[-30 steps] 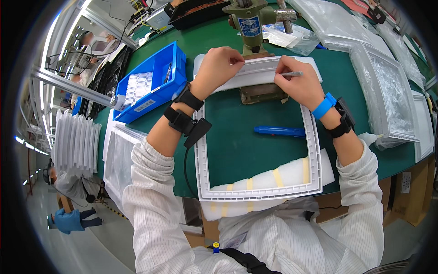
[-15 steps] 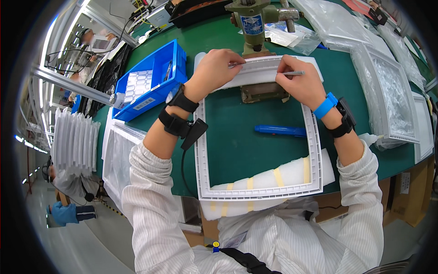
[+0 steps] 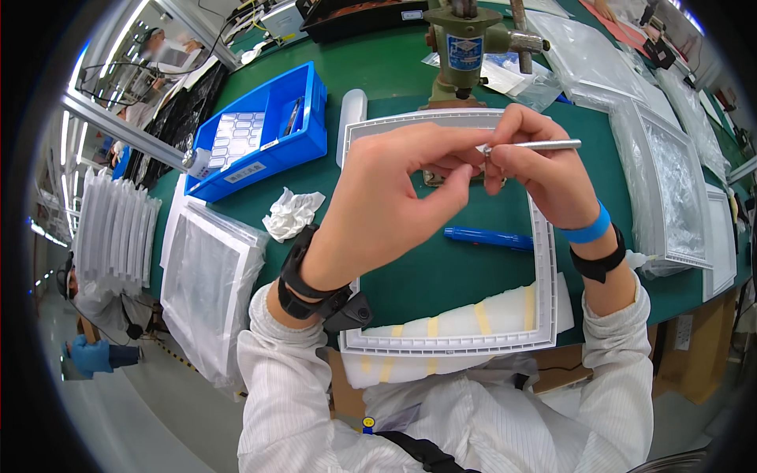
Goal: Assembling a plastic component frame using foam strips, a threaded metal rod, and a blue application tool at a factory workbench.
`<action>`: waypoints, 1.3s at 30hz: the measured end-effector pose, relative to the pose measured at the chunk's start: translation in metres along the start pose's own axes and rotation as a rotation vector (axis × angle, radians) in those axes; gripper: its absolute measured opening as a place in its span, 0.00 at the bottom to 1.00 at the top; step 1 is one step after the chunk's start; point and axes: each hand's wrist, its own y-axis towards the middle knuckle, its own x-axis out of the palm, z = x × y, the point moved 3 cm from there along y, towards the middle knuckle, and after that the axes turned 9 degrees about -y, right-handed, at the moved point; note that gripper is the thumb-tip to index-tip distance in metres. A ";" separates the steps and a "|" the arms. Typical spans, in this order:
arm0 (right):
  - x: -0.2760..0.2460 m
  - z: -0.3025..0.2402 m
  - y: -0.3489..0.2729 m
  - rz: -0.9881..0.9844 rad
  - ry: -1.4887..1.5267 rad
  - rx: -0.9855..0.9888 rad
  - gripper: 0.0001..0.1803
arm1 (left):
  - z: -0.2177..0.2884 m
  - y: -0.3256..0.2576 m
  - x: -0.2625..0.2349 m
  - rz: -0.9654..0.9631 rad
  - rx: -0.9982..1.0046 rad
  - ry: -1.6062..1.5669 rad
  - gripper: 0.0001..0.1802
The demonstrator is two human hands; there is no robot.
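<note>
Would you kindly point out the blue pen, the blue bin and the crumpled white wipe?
blue pen (image 3: 489, 237), head view, middle of its barrel.
blue bin (image 3: 307, 102), head view, right side wall.
crumpled white wipe (image 3: 292, 213), head view, its centre.

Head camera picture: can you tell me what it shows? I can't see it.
Two bare hands meet above a white square frame on a green table: the right hand holds a thin silver tool, the left hand pinches near its tip. A blue pen lies nearby.

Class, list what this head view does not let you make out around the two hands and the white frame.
- Head view: what the left hand pinches is hidden by its fingers.
- Tip of the metal tool in the right hand: too small to tell.
- Far edge of the white frame: partly covered by both hands.
- Contents of the blue bin: too small.
</note>
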 end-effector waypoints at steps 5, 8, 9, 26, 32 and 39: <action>0.008 -0.005 -0.004 0.058 -0.024 0.015 0.08 | -0.004 0.000 -0.007 0.011 0.010 -0.020 0.19; 0.015 -0.008 -0.008 0.055 0.080 0.017 0.09 | -0.004 0.000 -0.005 0.048 0.026 -0.054 0.18; 0.016 -0.009 -0.009 0.055 0.075 0.021 0.09 | -0.002 -0.001 -0.004 0.072 0.053 -0.042 0.18; 0.045 -0.031 -0.034 0.073 -0.080 -0.269 0.07 | 0.027 -0.015 0.005 0.156 0.324 0.221 0.21; 0.052 -0.031 -0.039 0.102 -0.103 -0.318 0.07 | 0.034 -0.025 0.009 0.166 0.350 0.315 0.23; 0.051 -0.027 -0.038 0.041 -0.096 -0.416 0.09 | 0.032 -0.027 0.012 0.189 0.490 0.334 0.22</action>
